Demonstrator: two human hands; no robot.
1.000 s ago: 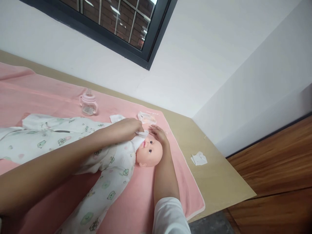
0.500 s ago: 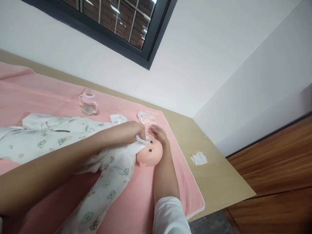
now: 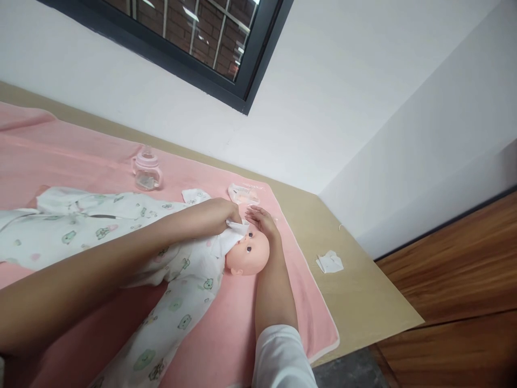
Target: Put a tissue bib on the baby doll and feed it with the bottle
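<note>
A baby doll [image 3: 250, 256] lies on its back, dressed in a white outfit [image 3: 189, 269] printed with green animals. Its head points right and its eyes are open. My left hand [image 3: 226, 215] reaches across the doll's chest, fingers closed on a small white cloth [image 3: 235, 233] at its chin and mouth; the fingertips are partly hidden. My right hand [image 3: 262, 220] curves around the far side of the doll's head, fingers stretched out and holding nothing, with the forearm against the crown.
A pink baby bottle [image 3: 147, 171] with handles stands behind the doll on a pink mat [image 3: 226, 328]. Near my right hand lies a clear plastic packet [image 3: 242, 194]. A crumpled white tissue [image 3: 330, 262] rests on the bare tabletop [image 3: 363, 302]. The wall and window [image 3: 238, 97] rise behind.
My left hand has shifted slightly up and away from the doll's face, with the cloth drawn along. More of the doll's mouth area shows. My right hand stays in place.
</note>
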